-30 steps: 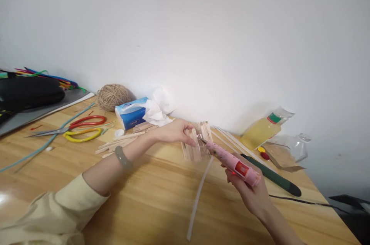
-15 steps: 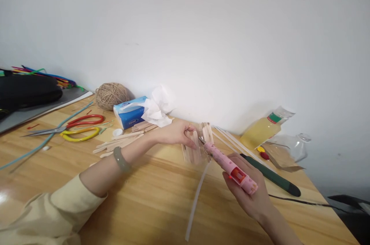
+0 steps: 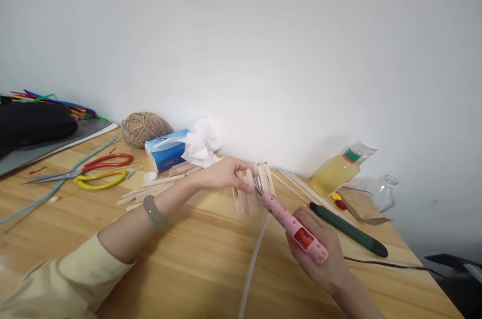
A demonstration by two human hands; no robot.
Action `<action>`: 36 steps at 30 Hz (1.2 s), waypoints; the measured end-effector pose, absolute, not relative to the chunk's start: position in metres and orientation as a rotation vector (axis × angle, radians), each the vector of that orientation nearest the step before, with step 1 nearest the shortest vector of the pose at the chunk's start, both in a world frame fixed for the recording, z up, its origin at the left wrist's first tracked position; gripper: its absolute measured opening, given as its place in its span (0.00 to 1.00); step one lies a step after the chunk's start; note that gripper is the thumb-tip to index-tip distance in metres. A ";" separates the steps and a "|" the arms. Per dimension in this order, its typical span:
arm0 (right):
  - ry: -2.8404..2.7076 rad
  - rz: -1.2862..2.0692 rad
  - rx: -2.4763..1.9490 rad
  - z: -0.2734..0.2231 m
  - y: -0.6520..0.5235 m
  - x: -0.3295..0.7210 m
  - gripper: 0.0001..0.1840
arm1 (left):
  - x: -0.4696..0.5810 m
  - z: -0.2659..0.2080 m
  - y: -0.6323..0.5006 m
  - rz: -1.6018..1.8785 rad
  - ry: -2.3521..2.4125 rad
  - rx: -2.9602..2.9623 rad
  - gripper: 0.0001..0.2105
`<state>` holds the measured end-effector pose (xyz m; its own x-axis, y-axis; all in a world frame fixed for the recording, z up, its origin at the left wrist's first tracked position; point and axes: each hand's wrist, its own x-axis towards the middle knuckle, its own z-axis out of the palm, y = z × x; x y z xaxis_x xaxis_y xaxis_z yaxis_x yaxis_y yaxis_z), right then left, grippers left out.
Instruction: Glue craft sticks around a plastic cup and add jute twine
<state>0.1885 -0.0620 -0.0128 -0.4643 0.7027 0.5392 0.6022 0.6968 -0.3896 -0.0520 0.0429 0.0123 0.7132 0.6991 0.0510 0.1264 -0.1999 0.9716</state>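
My left hand [image 3: 228, 174] reaches forward over the table, thumb and fingers closed on a small piece made of upright wooden craft sticks [image 3: 244, 199]. Beside it, just right of the fingers, more craft sticks [image 3: 265, 177] stand side by side. My right hand [image 3: 316, 249] grips a pink hot glue gun [image 3: 283, 217]. Its metal nozzle points away from me, in the gap between the two groups of sticks. Whether the tip touches the wood is too small to tell. A pale translucent strip [image 3: 254, 269] runs from below the sticks toward me.
Loose craft sticks [image 3: 145, 192], a tissue pack [image 3: 167, 154], a twine ball [image 3: 142, 129] and scissors [image 3: 100, 172] lie left. On the right are a dark green tool [image 3: 348, 229], a tilted bottle of yellow liquid [image 3: 335, 173], a clear bottle [image 3: 384, 193] and a black cord [image 3: 387, 262].
The view has shifted slightly, moving the whole scene left and down. The glue gun has drawn a little lower, its nozzle still between the sticks. My left hand keeps its hold.
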 end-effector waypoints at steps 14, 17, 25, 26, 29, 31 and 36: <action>-2.211 0.305 -0.986 -0.009 -0.067 0.185 0.09 | -0.059 0.008 0.051 0.618 0.751 1.659 0.12; -2.219 0.304 -0.993 -0.007 -0.067 0.185 0.10 | -0.060 0.008 0.050 0.615 0.829 1.702 0.14; -2.228 0.226 -1.023 -0.012 -0.067 0.185 0.05 | -0.058 0.011 0.046 0.612 0.810 1.722 0.15; -2.232 0.201 -1.022 -0.012 -0.067 0.185 0.04 | -0.057 0.011 0.046 0.610 0.793 1.717 0.15; -2.240 0.132 -1.022 -0.012 -0.067 0.184 0.02 | -0.057 0.012 0.045 0.605 0.766 1.714 0.14; -2.243 0.105 -1.010 -0.011 -0.067 0.184 0.04 | -0.057 0.012 0.046 0.604 0.762 1.713 0.13; -2.238 0.052 -1.002 -0.009 -0.067 0.185 0.06 | -0.060 0.007 0.049 0.615 0.828 1.756 0.16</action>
<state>0.1848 -0.0673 -0.0093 -0.4759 0.6738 0.5652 0.6470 0.7035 -0.2940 -0.0600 0.0491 0.0070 0.6279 0.7781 0.0141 0.2381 -0.2093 0.9484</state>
